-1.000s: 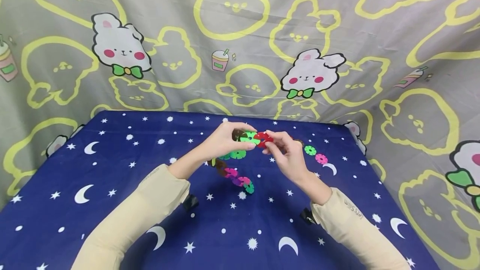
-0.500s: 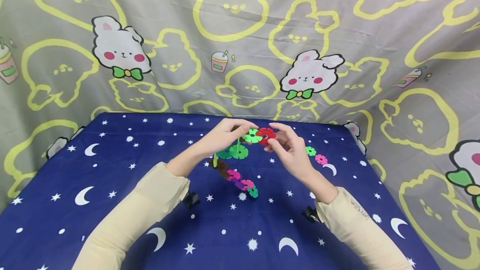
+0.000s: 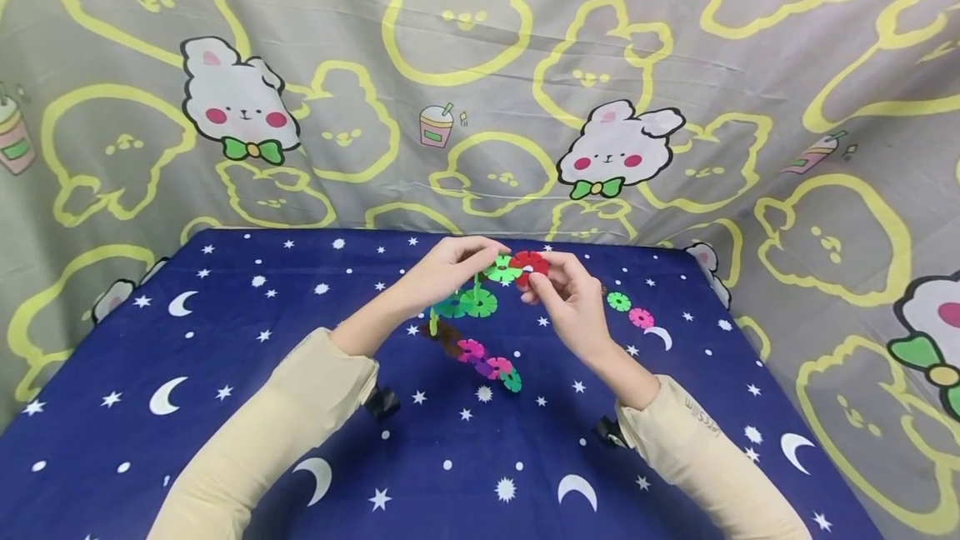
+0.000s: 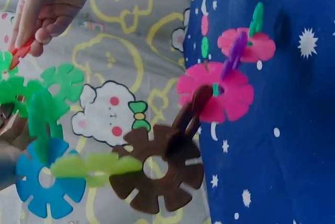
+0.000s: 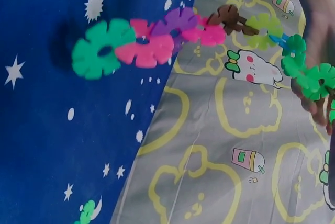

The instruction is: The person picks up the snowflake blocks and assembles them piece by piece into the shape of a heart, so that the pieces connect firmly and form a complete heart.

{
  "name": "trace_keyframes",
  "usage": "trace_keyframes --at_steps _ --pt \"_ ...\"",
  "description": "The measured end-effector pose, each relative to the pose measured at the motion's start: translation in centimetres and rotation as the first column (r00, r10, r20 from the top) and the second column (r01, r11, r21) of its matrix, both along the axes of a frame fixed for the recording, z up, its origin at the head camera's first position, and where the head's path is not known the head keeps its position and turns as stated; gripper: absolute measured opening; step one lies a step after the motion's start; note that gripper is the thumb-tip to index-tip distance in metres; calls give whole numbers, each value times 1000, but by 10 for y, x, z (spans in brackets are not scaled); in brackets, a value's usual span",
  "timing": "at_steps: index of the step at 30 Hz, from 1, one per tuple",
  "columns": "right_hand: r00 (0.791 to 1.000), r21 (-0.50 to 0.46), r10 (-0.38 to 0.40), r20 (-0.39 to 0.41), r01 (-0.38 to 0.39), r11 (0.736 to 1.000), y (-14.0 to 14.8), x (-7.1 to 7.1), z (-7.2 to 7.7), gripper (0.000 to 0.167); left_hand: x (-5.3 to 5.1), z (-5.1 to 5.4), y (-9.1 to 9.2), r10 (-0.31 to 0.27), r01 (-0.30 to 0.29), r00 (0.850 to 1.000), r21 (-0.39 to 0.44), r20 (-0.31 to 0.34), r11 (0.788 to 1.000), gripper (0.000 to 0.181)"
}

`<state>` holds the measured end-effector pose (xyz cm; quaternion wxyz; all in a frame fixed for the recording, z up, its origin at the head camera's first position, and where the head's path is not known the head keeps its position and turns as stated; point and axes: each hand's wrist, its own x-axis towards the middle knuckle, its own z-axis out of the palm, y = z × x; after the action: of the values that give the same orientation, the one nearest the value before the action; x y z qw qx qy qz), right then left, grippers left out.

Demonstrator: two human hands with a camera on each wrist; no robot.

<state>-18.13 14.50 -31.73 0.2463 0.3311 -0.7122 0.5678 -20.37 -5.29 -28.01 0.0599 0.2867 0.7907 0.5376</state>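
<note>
A chain of linked notched discs hangs from the hands: a red disc [image 3: 529, 270] and a light green disc [image 3: 502, 268] at its upper end, a teal disc [image 3: 511, 380] at its lower end. My left hand [image 3: 442, 273] pinches the chain near the light green disc. The right hand [image 3: 573, 298] pinches the red disc between thumb and fingers. In the left wrist view, a blue disc [image 4: 51, 179], a yellow-green disc [image 4: 97, 167], a brown disc [image 4: 156, 168] and a pink disc [image 4: 215, 91] are linked. In the right wrist view the teal disc [image 5: 103, 49] ends the chain.
A loose-looking green disc [image 3: 618, 302] and a pink disc [image 3: 641, 318] lie on the blue cloth [image 3: 300, 440] beyond the right hand. A patterned grey curtain [image 3: 345, 23] stands behind and beside the table.
The left fingers have shifted so more of the green discs shows. The hanging lower part of the chain has swung slightly right, and the red disc stays in the right hand.
</note>
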Motion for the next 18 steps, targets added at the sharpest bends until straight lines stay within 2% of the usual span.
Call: trace_keyframes --at_steps 4,9,12,18 --pt "998 -24 -16 55 17 1000 -3 -2 0 18 1 1 2 45 -43 996 26 -76 999 27" --pt "996 -32 -18 92 21 999 -8 -2 0 13 3 3 8 68 -58 988 76 -136 995 21" --pt "995 -33 -18 97 21 999 -11 -2 0 12 2 2 11 84 -67 978 96 -189 993 18" --pt "995 -34 0 95 3 999 -12 -3 -2 13 0 -2 14 116 -99 950 74 -290 992 16"
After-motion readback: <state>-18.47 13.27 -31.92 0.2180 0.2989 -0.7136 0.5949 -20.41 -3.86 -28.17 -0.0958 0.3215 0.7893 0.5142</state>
